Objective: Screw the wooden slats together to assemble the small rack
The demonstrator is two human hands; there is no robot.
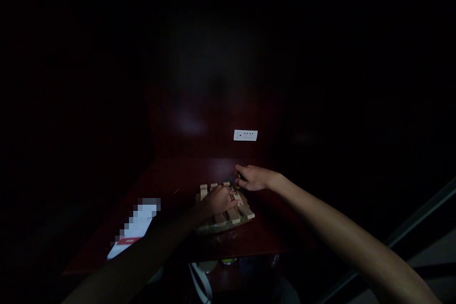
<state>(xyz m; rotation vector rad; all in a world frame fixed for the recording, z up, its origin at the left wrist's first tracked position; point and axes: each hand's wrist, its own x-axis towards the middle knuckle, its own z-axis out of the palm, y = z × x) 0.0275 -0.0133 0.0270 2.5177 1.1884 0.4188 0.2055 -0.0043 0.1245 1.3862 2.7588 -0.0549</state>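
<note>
A small assembly of pale wooden slats (235, 221) lies on the dark red table, with a dull, shiny layer showing along its near edge. My left hand (218, 200) rests on top of the slats, its thumb and index finger stretched out and apart toward the right side. Past the far right corner of the wood, my right hand (253, 178) is closed around a yellow-handled tool (239, 176). Its working end is near the left fingertips, by a small dark spot on the wood; dimness hides the exact contact.
The table (160, 180) is dark red and dimly lit. A white sheet with a red band (133, 230) lies at the left. A thin small stick (176, 191) lies behind it. On the back wall is a white socket plate (245, 135). A pale strap (201, 282) hangs below the front edge.
</note>
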